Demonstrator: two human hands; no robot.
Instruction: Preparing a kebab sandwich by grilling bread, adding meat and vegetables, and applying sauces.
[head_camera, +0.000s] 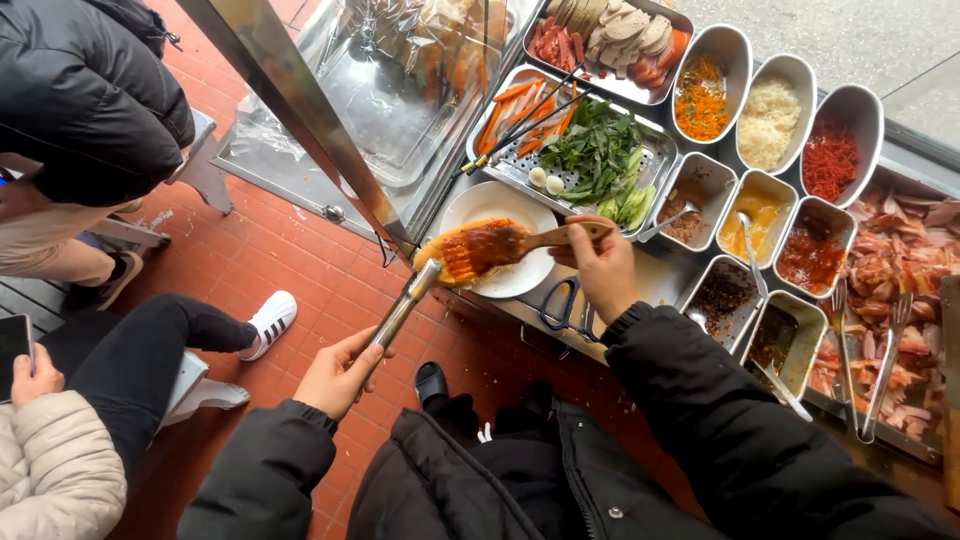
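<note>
orange flatbread (470, 250) between left hand (335, 375); right hand (603, 268)

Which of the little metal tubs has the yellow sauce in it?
The middle tub of the middle row, with a spoon standing in it. The tub to its left holds something brown and the one to its right holds red sauce.

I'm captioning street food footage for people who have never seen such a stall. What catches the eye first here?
At the centre, the left hand holds metal tongs gripping a yellow corn cob over a white plate, while the right hand brushes red sauce on with a wooden-handled brush. To the right stand steel tubs of colourful toppings.
</note>
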